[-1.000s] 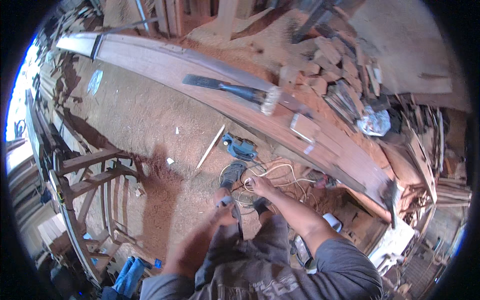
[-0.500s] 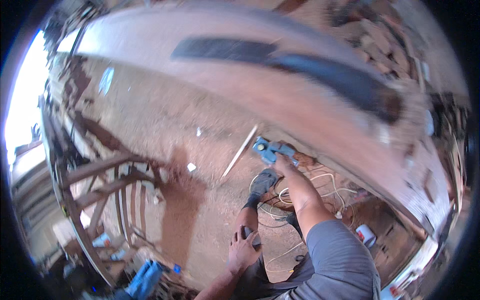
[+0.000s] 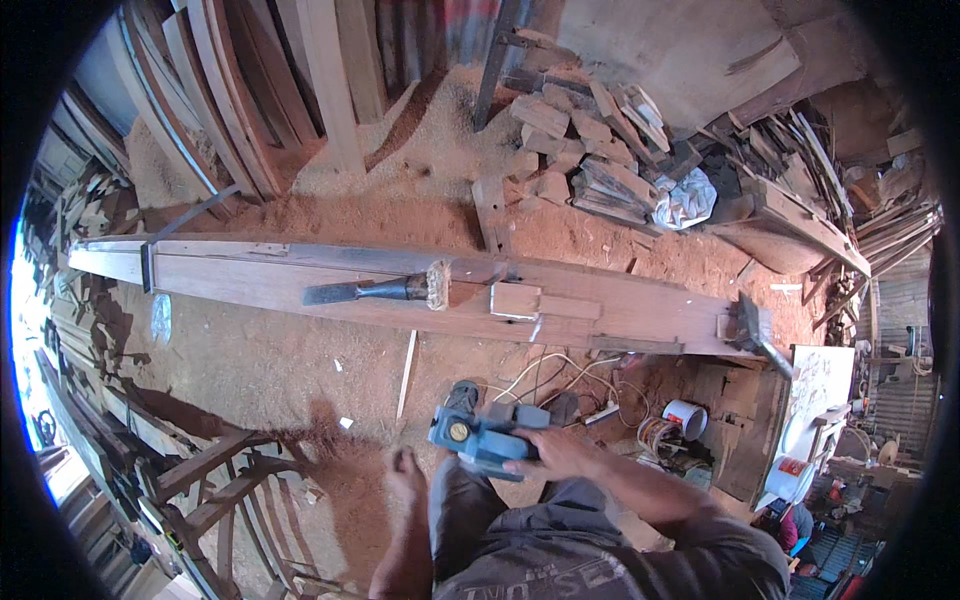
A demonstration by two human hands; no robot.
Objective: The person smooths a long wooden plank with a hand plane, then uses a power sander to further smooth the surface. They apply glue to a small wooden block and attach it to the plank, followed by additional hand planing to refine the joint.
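Holding the power tool (image 3: 480, 440): right hand (image 3: 560, 453), wrapped by its fingers round the rear end, back of the hand turned up, thumb along the near side.
Right forearm: slanting up and leftward from a grey sleeve (image 3: 710, 535), almost in line with the wrist.
Left hand (image 3: 405, 478): raised to the left of the power tool, near but apart from it, on a forearm coming up from the lower edge.
Left fingers: perhaps bent, but too small and blurred to tell whether spread or closed on something.
Place of the blue power tool: in front of the legs, yellow-centred knob toward the left, short of the long plank (image 3: 650, 320).
Behind the right hand: grip of the power tool, hidden along with the palm.
Behind the power tool: part of the left shoe (image 3: 463, 393).
Pale cable (image 3: 540, 370): looped on the ground by the shoes, hard to trace to either end.
Plank top: chisel (image 3: 392, 288) with a frayed pale end, then two wood blocks (image 3: 515, 300) to the right.
Right end of the plank: dark-headed tool (image 3: 752, 328), hard to identify.
Bottom edge: grey shirt (image 3: 560, 565), cut off.
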